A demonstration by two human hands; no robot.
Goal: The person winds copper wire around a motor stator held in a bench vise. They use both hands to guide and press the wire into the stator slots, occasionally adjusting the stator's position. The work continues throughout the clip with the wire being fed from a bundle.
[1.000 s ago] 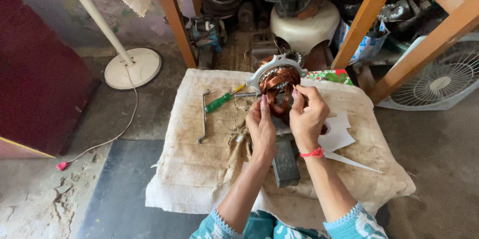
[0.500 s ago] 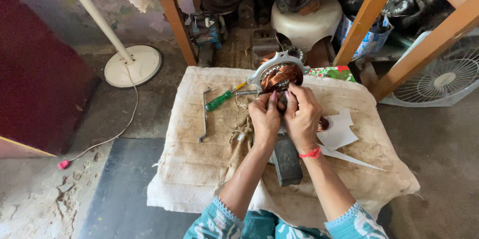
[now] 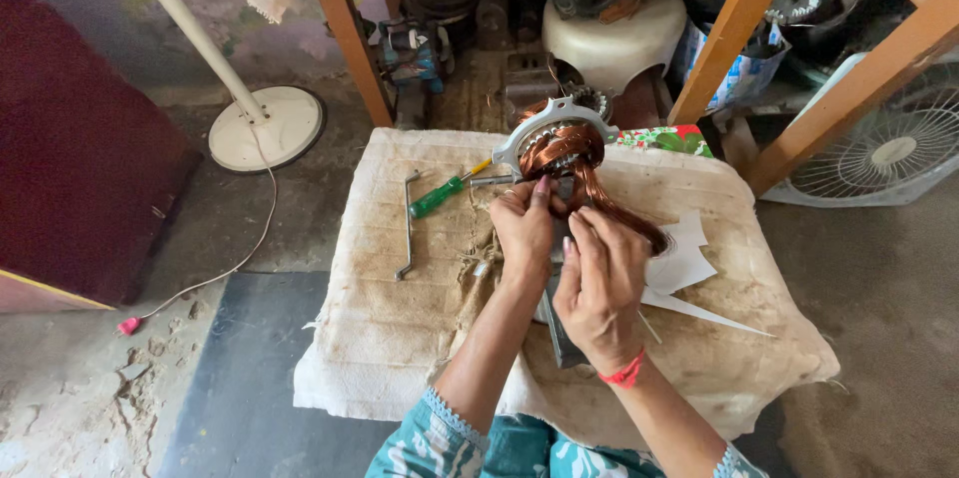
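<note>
A round metal motor stator (image 3: 552, 136) with copper wire coils stands at the far edge of a cloth-covered table (image 3: 400, 338). A bundle of copper wire (image 3: 614, 206) trails from it toward me. My left hand (image 3: 526, 223) pinches the coil just below the stator. My right hand (image 3: 599, 278), with a red band at the wrist, grips the trailing copper bundle closer to me. A dark flat tool (image 3: 559, 333) lies under my wrists, mostly hidden.
A green-handled screwdriver (image 3: 445, 193) and a bent metal rod (image 3: 408, 223) lie left of the stator. White paper pieces (image 3: 689, 268) lie to the right. A fan stand base (image 3: 265, 126), wooden frame legs (image 3: 345, 28) and a white fan (image 3: 889, 153) surround the table.
My right hand has drawn back toward me from the stator, pulling the copper wire bundle out longer. The left hand stays at the coil.
</note>
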